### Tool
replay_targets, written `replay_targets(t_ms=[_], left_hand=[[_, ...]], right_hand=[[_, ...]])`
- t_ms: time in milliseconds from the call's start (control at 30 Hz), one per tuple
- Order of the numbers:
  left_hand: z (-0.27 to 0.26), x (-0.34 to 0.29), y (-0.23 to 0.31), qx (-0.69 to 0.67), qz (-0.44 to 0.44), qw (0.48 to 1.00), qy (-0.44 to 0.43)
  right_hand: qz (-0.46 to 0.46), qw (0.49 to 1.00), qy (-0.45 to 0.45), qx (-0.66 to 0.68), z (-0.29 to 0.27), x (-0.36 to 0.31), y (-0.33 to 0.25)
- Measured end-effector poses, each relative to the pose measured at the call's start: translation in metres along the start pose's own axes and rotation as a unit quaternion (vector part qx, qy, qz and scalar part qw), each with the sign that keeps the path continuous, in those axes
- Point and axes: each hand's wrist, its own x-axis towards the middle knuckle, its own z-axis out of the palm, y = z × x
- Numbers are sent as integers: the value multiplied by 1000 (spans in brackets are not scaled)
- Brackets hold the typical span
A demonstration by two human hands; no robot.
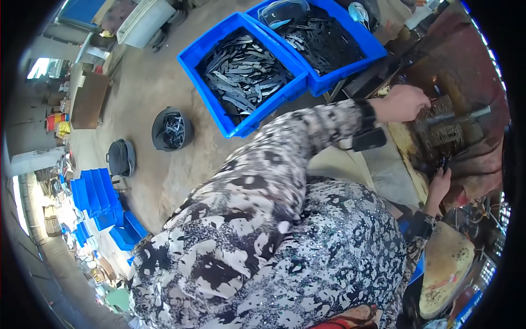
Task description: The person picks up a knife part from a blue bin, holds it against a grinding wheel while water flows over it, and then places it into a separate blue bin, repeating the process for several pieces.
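My left hand [402, 103] reaches across to a wet, brown-stained machine, its fingers curled closed close to a ridged roller [438, 107]. Whatever those fingers hold is too small to make out. Lower down, my right hand [440, 185] is closed at the near side of the machine, with a small dark thing [445, 163] at its fingertips that I cannot name. A second ridged roller [446, 133] lies between the hands. From the rollers a pale metal shaft [481, 112] sticks out to the right.
Two blue bins [236, 133] full of thin dark metal strips [241, 74] stand ahead, clear goggles [284, 13] on the farther one. A black bucket [172, 129] holds more strips. Reddish-brown cloth [466, 60] drapes the machine. A stained cushion [446, 268] lies right; blue crates [98, 192] stand left.
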Motion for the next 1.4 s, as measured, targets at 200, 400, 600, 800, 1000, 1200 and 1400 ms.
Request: replay_targets(t_ms=[200, 400, 600, 800, 1000, 1200, 1400], left_hand=[[-121, -72, 13, 91, -10, 990, 112], [-212, -144, -92, 214, -383, 885, 157], [-224, -160, -116, 257, -384, 883, 76], [-219, -135, -113, 316, -297, 890, 143], [-185, -77, -159, 344, -292, 892, 2], [-131, -71, -222, 387, -424, 818, -29], [-112, -65, -213, 471, -455, 751, -84]], right_hand=[[29, 998, -18, -51, 4, 7, -19], [39, 999, -26, -18, 9, 6, -19], [31, 999, -24, -35, 15, 7, -8], [39, 998, -32, -28, 7, 6, -27], [51, 997, -42, -47, -7, -1, -43], [70, 994, -44, -75, -14, -10, -55], [66, 992, -40, -100, -22, -15, -76]])
